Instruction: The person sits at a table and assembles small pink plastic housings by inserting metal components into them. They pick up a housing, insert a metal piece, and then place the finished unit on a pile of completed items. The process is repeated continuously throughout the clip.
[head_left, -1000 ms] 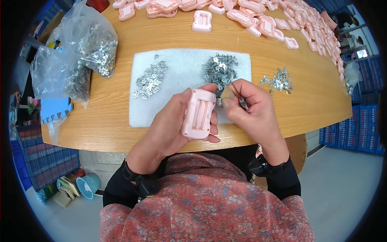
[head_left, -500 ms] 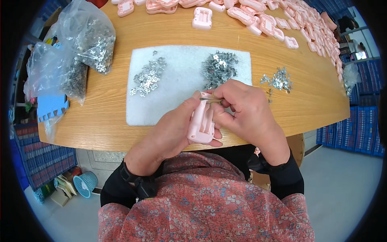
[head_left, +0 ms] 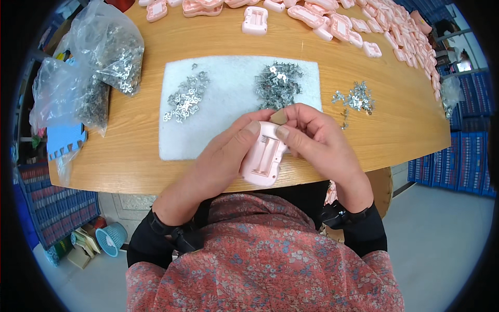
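One pink case (head_left: 266,161)
Left hand (head_left: 221,156) curls closed round it; right hand (head_left: 322,140) pinches it and, seemingly, a tan piece (head_left: 279,117).

Bright, even light; metal pieces (head_left: 187,106) glint; rim warped, fading to black corners; far background soft.

- In front of me spreads a bench (head_left: 390,143) with a light, yellowish-brown wood grain.
- Below it I see a smooth grey floor (head_left: 442,223), pale and evenly lit.
- To my left, low down, stand stacked blue racks (head_left: 60,205); I can't make out their contents.
- Just beside them on the floor sits a light-blue basket (head_left: 119,240).
- To my right I have more blue racks (head_left: 449,164).
- Far off at my upper right shows a bright patch (head_left: 464,65), too small to identify.
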Tool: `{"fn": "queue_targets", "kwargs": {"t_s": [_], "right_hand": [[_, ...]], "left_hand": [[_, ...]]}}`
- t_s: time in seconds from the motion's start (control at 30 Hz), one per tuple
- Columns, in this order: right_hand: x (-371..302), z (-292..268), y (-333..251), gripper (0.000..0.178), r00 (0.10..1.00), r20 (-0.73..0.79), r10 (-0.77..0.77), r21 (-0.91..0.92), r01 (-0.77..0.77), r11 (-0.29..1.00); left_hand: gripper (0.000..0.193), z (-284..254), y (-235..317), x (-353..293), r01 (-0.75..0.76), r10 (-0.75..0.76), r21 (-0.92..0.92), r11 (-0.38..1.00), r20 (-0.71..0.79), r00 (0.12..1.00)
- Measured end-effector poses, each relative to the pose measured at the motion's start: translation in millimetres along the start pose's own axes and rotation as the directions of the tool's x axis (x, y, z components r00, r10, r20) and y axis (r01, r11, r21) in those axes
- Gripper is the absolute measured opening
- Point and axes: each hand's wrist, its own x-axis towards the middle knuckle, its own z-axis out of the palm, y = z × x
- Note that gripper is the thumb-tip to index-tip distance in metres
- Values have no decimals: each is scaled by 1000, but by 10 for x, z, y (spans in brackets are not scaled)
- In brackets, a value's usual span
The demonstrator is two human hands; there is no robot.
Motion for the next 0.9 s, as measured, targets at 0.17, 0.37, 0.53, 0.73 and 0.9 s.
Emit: {"fn": "queue_targets", "kwargs": {"t_s": [0.17,0.37,0.53,0.73,0.9], "right_hand": [[-24,-69,-32,20,998,12,67,-143,-65,988],[-62,-8,-32,16,1000,-22,14,-72,-15,997],[-103,40,-12,13,983,-182,-32,179,65,982],[-147,172,205,14,906,-199,-373,-195,336,921],[-149,189,220,20,868,-135,-477,-341,411,845]], "left_hand": [[42,11,126,-53,-95,88,414,905,38,995],[40,98,259,-52,-178,198,789,589,73,978],[35,-19,80,17,-35,35,67,997,-5,999],[48,-30,3,36,-14,45,-334,942,85,995],[49,-14,9,36,32,-6,-330,944,80,997]]}}
